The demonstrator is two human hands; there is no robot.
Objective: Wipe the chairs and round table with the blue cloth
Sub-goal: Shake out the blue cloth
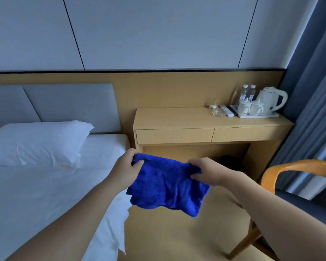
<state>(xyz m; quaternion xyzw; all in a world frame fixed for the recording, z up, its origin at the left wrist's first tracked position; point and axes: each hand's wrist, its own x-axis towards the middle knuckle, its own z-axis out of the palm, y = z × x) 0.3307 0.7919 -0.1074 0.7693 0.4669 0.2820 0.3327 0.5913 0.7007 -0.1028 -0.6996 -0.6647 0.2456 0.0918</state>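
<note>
A white pillow (36, 142) lies at the head of the bed (36, 194), against a grey headboard (64, 104). A small yellowish mark shows on the sheet just below the pillow. The left grip (125, 167) is out past the bed's right edge, its thumb and fingers curled tight on the upper left corner of the cloth (166, 187). The blue cloth hangs crumpled in the air between the two grips. Its lower edge is loose above the floor and touches neither bed nor chair. The right grip (201, 171) pinches the cloth's upper right corner, fingers folded round the bunched edge.

Behind the cloth a wooden bench (177, 117) with two drawers stands against the wall, between bed and curtain. In the opening under it sits a dark shape, perhaps a bin; it is too dim to tell.

On the bench's right end, from the left, stand a glass (214, 104), a white remote (227, 111), and a tray (260, 115) carrying two lidded cups (250, 108). Two bottles (247, 92) stand behind the cups, with a white kettle (271, 100) beside them.

At the right edge a chair (294, 166) with a curved orange-brown wooden arm and a dark blue seat stands near the right forearm, before a blue-grey curtain (312, 110).
</note>
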